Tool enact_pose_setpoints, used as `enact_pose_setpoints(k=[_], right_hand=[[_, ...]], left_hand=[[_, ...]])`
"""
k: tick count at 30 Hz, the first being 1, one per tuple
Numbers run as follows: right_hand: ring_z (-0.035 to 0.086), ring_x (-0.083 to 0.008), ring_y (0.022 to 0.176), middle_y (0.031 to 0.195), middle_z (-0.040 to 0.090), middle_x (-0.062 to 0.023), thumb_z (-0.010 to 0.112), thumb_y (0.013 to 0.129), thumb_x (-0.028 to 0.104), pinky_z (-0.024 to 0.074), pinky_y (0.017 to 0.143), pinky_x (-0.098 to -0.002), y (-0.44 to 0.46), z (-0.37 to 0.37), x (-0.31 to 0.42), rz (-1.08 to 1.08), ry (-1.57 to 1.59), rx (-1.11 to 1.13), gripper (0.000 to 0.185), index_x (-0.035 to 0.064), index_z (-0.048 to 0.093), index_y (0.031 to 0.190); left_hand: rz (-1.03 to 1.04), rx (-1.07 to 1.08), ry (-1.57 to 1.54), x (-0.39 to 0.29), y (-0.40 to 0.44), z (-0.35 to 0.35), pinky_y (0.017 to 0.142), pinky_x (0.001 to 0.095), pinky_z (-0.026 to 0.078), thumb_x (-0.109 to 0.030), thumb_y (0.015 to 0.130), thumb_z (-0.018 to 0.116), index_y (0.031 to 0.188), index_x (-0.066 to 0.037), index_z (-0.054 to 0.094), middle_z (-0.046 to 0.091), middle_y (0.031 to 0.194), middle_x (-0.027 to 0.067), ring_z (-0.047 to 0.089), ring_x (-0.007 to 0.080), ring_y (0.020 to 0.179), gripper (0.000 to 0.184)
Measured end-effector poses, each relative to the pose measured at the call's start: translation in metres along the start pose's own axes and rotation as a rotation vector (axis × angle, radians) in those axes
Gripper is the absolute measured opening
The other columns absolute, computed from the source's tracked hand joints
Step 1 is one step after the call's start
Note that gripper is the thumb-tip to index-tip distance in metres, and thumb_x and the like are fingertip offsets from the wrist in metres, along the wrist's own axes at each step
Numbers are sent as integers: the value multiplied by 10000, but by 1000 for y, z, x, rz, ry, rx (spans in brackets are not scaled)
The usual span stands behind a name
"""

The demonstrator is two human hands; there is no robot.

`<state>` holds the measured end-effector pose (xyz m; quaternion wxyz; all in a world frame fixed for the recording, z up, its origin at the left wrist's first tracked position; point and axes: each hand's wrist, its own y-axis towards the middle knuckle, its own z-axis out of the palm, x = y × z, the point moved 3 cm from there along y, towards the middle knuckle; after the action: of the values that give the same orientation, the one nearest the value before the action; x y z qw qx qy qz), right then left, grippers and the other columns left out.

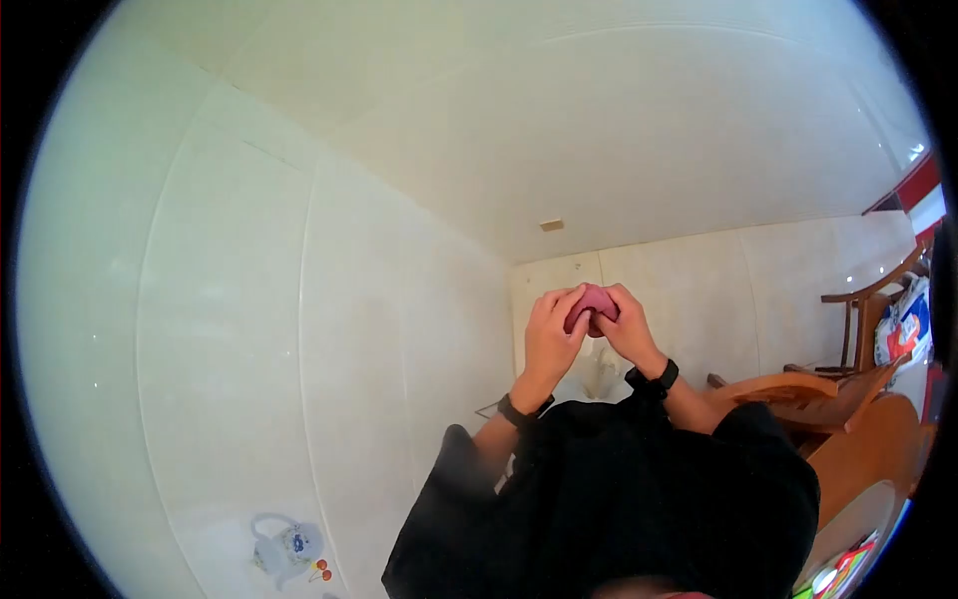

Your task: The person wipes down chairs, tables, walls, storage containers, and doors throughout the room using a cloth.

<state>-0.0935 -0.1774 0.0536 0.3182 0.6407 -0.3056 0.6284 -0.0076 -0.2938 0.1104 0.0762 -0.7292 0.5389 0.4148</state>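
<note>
A small, rounded, purplish-pink thing [596, 300] with a dark, curved hollow or fold sits between my two hands, in the middle of the head view. What kind of thing it is I cannot make out. My left hand [551, 332] grips it from the left, fingers over the top and thumb at its lower side. From the right, my right hand [631, 324] has its fingers closed on the other end. Both wrists carry black bands, and the hands are held out in front of my black shirt.
Wooden chairs [778, 391] stand at the right, one with a white, blue and red bag [906, 324] on it. A round wooden table [866, 449] is at the lower right. Pale walls rise ahead and left, with a teapot picture [289, 547] and a small wall plate [552, 226].
</note>
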Motion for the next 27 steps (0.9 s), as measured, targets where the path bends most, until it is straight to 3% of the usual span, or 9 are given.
enact_pose_setpoints(k=[5,9,10,13,14,17,18,24,27], right_hand=[[645,-185,802,956,588,-95,563,828,-114,538,616,-284,54,-19,-22,-151,-136,-129,262,-17,594,1070],[634,-165,993,1117,644,-100,550,880,-84,547,819,-295,90,-18,-56,44,256,-212,275,-4,569,1142],[630,-167,1034,1170,634,-110,518,912,-86,568,821,-303,103,-17,-62,-25,222,-224,279,-9,545,1179],[631,-165,1026,1153,633,-104,524,919,-71,563,830,-304,114,-25,-59,-56,131,-248,258,-12,547,1169],[628,-209,935,1040,610,-114,581,815,-98,516,807,-323,124,-22,-57,-48,183,-324,281,-4,612,1078],[621,-211,895,1023,599,-115,605,805,-80,518,779,-319,167,-20,-10,-212,-77,-356,282,0,619,1075],[616,-223,869,1005,591,-112,631,781,-81,520,745,-316,169,-20,12,-206,-71,-350,302,-3,620,1072],[622,-268,888,1039,594,-126,666,742,-107,526,729,-329,274,-1,59,-500,-189,-395,384,18,630,1104],[613,-273,938,1033,606,-126,638,719,-144,514,805,-332,304,11,109,-674,-270,-479,405,15,632,1092]], left_hand=[[81,8,-53,10,57,24,886,378,495,-37,795,722,1164,-95,670,649,1157,109,602,291,1038,378],[155,108,-88,20,99,43,886,374,502,-26,793,724,1151,-88,676,642,1189,99,603,286,1052,366],[176,125,-83,23,111,44,886,374,503,-24,792,725,1148,-86,676,640,1194,97,602,287,1056,365],[214,132,-73,22,125,44,885,372,504,-22,786,730,1137,-84,678,641,1199,90,604,286,1057,360],[229,125,-77,28,135,42,884,372,504,-23,784,732,1133,-85,679,643,1199,88,605,286,1056,358],[284,34,-65,51,178,30,882,369,504,-26,784,734,1135,-89,676,651,1186,82,610,282,1043,362],[311,-24,-62,39,183,18,809,365,531,-31,786,720,1128,-86,680,647,1131,65,613,280,982,348],[393,-125,-77,63,275,-27,873,376,505,-19,769,752,1144,-74,662,662,1177,113,625,293,1022,390],[524,-278,-61,59,309,-54,789,350,535,9,746,754,1121,-79,679,653,1141,77,631,273,969,392]])
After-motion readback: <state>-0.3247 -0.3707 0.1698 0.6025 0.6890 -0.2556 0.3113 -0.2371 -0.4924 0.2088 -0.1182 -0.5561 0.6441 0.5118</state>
